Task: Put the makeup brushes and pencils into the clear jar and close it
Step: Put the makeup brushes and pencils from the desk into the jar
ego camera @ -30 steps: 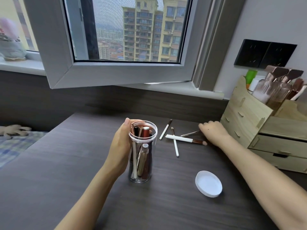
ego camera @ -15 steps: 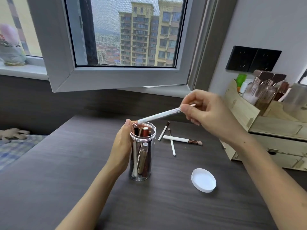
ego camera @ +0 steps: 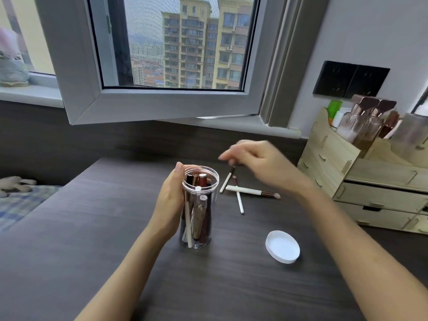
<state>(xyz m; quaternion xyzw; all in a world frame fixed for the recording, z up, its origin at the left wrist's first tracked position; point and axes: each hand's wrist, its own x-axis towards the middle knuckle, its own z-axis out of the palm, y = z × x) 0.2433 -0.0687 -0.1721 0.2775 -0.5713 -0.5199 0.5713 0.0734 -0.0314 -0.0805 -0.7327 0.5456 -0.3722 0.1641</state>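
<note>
The clear jar [ego camera: 199, 218] stands upright in the middle of the dark table [ego camera: 92, 228], with several brushes and pencils standing in it. My left hand [ego camera: 170, 205] wraps its left side. Above the table to the jar's right, my right hand [ego camera: 261, 163] hovers blurred with fingers apart and nothing in it. Under it lie three white-handled brushes: one long and crosswise [ego camera: 251, 192], one [ego camera: 239, 200] crossing under it toward me, one slanted [ego camera: 227, 180]. The white lid [ego camera: 282, 246] lies upside down at the front right.
A wooden drawer organizer [ego camera: 361, 181] with bottles stands at the right edge. An open window sash [ego camera: 162, 105] juts over the table's back. A bed with a checked cover [ego camera: 20, 202] is at the left.
My right hand dropped the white pencil into the jar and has moved right, now empty above the loose brushes. My left hand still holds the jar.
</note>
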